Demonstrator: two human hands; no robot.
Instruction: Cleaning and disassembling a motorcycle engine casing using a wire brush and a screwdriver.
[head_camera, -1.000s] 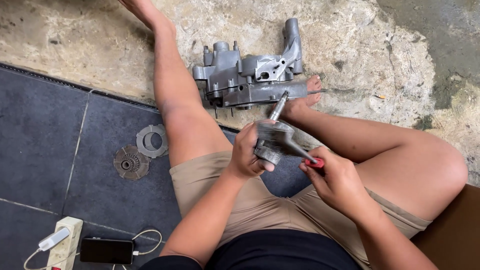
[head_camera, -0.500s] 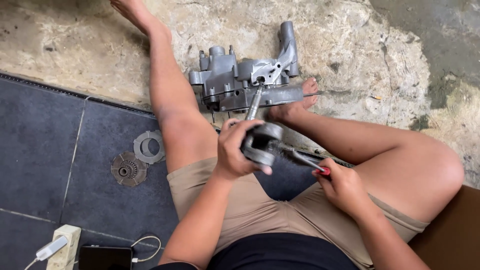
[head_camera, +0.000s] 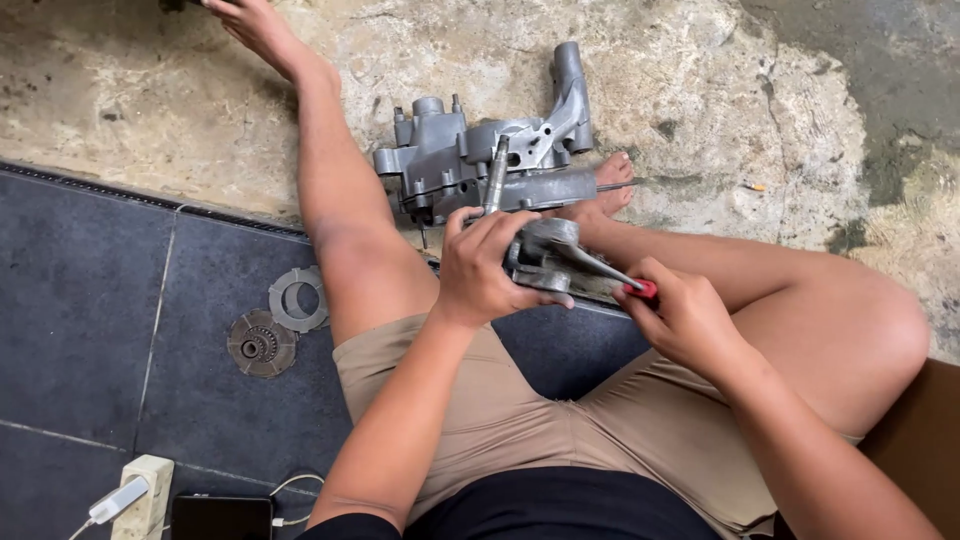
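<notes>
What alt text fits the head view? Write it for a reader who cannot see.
Seated on the floor, a person's left hand holds a metal shaft part while the right hand works a red-handled tool against it. A grey engine casing lies beyond.

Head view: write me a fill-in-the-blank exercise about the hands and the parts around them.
1. The left hand holds a grey metal part with a shaft, while the right hand holds a tool with a ____ handle.
2. The grey engine casing lies on the ____ floor.
3. Two round discs lie on the dark ____.
4. A phone lies beside a white power ____.

Missing words: red; concrete; tiles; strip
</notes>
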